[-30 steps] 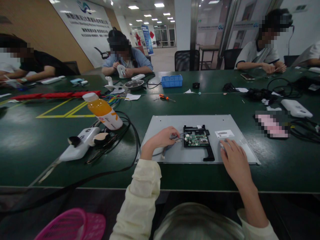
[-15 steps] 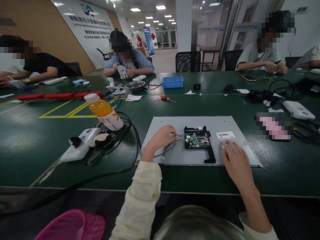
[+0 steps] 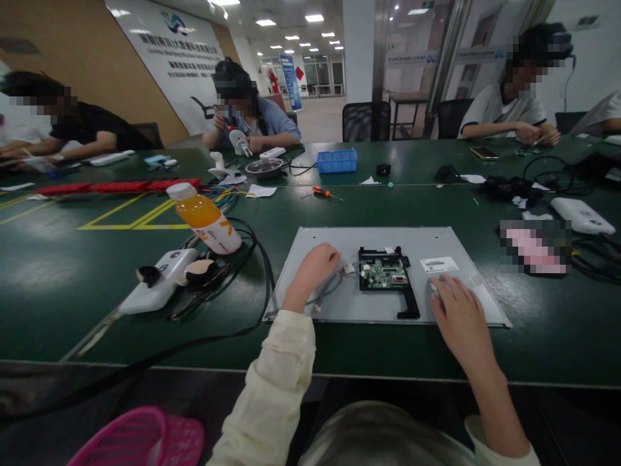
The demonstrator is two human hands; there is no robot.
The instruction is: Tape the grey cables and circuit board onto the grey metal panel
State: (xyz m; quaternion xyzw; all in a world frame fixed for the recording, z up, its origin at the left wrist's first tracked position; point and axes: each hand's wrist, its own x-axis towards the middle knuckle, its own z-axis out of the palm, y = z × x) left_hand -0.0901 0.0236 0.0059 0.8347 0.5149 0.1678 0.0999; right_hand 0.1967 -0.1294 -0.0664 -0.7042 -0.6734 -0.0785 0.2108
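A flat grey panel (image 3: 334, 238) lies on the green table before me. On its middle sits a black plastic frame (image 3: 408, 299) around a green circuit board (image 3: 385, 274). My left hand (image 3: 316, 270) hovers over the panel's left part, fingers curled together and nothing visible in them. Just right of its fingertips, apart from them, is a pale cable connector (image 3: 348, 268) beside the frame. Its grey cable (image 3: 330, 285) loops under the hand. My right hand (image 3: 458, 310) rests on the panel's right side, fingers spread, below a white label (image 3: 439, 264).
To the left stand an orange drink bottle (image 3: 204, 220) and a white power bank (image 3: 158, 281) among black cables. A screwdriver (image 3: 321, 191) and blue basket (image 3: 336, 161) lie beyond the panel. A pink phone (image 3: 533, 249) is at right. Other people sit across the table.
My left hand has let go of the cable connector and drawn slightly back to the left. The connector stays beside the black frame. My right hand has hardly moved.
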